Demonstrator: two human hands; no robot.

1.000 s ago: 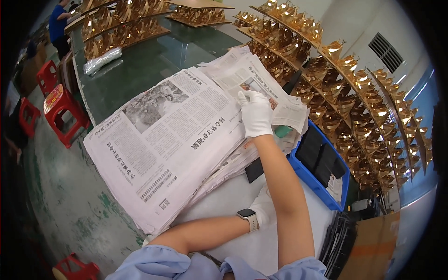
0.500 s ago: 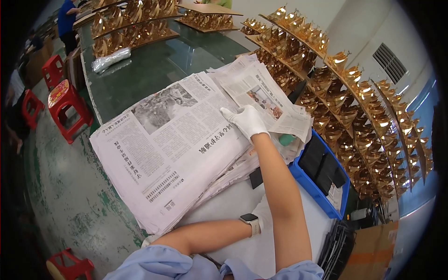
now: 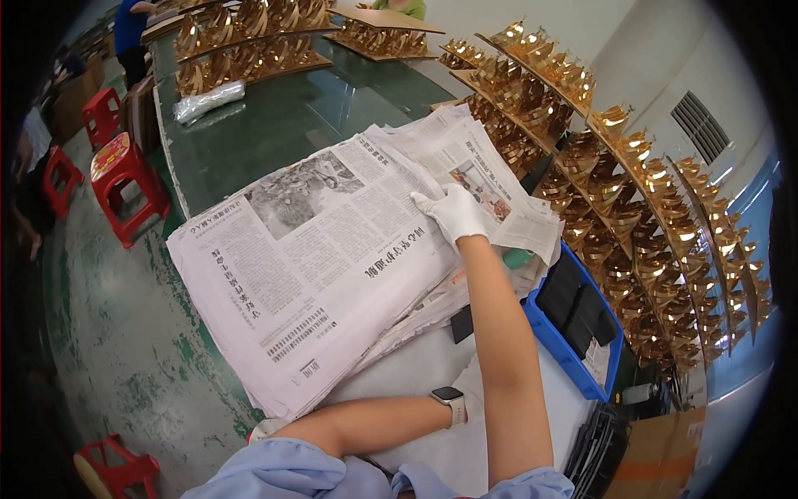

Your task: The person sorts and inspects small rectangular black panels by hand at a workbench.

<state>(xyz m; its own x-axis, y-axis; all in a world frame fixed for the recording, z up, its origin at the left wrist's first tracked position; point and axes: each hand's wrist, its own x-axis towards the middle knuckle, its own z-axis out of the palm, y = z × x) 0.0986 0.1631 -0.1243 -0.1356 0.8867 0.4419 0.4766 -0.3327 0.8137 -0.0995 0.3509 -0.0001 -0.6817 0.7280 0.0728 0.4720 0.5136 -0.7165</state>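
Observation:
A thick stack of newspapers (image 3: 332,249) lies across the table before me. My right hand (image 3: 453,216), in a white glove, is at the stack's right edge, its thumb over the top sheet and its fingers closed on the newspaper. Beside it lies another newspaper (image 3: 465,154) with a colour photo. My left forearm crosses low in front of me, with a watch (image 3: 449,399) at the wrist. Past the watch, my left hand (image 3: 474,389) shows only as a bit of white, mostly behind my right forearm; its fingers are hidden.
A blue tray (image 3: 573,320) of black flat pieces stands at right, near a cardboard box (image 3: 661,449). Gold ornaments on stacked boards (image 3: 615,208) rise behind. A clear plastic-wrapped roll (image 3: 209,101) lies on the green table (image 3: 274,125). Red stools (image 3: 129,187) and other people (image 3: 133,37) are at left.
My view has shifted slightly, so the scene sits a little farther right. My right hand stays at the newspaper's edge; my left forearm holds nearly the same place.

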